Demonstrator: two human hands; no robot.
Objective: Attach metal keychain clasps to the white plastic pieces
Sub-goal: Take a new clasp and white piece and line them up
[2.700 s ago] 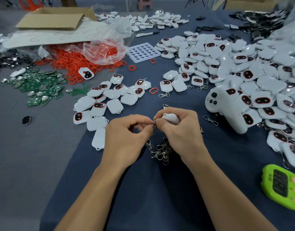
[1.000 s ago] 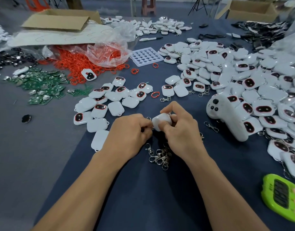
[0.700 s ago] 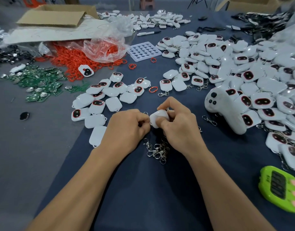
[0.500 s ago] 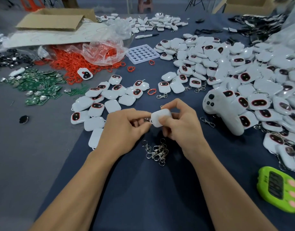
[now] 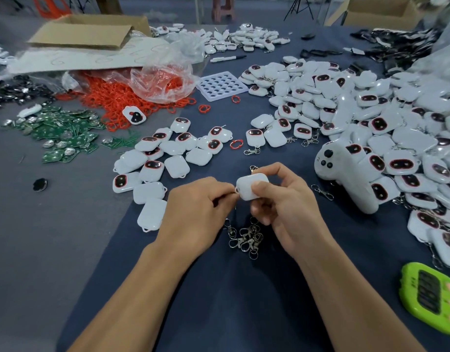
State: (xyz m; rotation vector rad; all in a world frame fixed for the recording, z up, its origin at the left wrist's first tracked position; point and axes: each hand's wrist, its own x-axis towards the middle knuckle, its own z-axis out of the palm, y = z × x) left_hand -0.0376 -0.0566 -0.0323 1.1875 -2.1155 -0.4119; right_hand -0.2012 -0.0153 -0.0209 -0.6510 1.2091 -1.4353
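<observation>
1. I saw two bare hands close together over the dark blue cloth (image 5: 219, 301), in the middle of the view.
2. The right hand (image 5: 282, 207) grasped one white piece (image 5: 252, 189) between thumb and fingers. The piece was lifted above the cloth, with its plain side to the camera.
3. The left hand (image 5: 198, 214) had its fingers curled, and the tips were pinched at the small corner loop of that piece. What they pinched was hidden, so I cannot tell if it held a clasp.
4. One small heap of metal clasps (image 5: 244, 237) lay on the cloth just under both hands, too tangled to count. One lone clasp (image 5: 321, 192) lay to the right of the right hand.
5. To the left was a loose group of about fifteen white pieces (image 5: 152, 171). On the right was one large heap of pieces (image 5: 371, 110), too many to count.
6. One white controller (image 5: 346, 179) lay at the near edge of this large heap, touching it. One green timer (image 5: 432, 301) lay at the lower right.
7. Farther away I counted one white tray (image 5: 221, 86) with round holes, one pile of red rings (image 5: 112, 102), three single red rings (image 5: 236, 144) on the cloth, one marker pen (image 5: 227, 58) and one cardboard box (image 5: 89, 31).
</observation>
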